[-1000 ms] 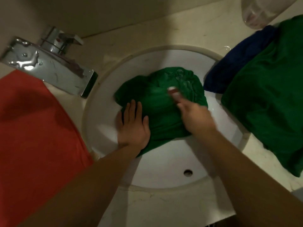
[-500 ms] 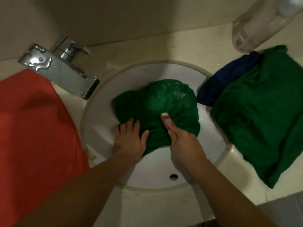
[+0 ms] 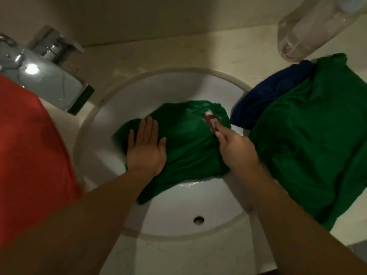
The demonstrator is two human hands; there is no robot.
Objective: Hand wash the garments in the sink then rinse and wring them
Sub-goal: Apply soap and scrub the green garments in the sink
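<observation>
Left hand (image 3: pixel 146 147) lies flat, grip apart, pressing the green garment (image 3: pixel 190 151) in the sink (image 3: pixel 174 225). Right hand (image 3: pixel 236 149) has its grip clamped on a red-and-white scrubber (image 3: pixel 212 123), which pokes out just beyond the grip.

Flat left hand (image 3: pixel 146 149), tight right grip (image 3: pixel 237 149).

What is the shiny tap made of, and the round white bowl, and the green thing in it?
The shiny silver tap looks like polished metal: it mirrors the light. The round white sink bowl seems to be glazed ceramic, smooth and glossy. The dark green garment looks like soft cloth, since it wrinkles and folds.
</observation>
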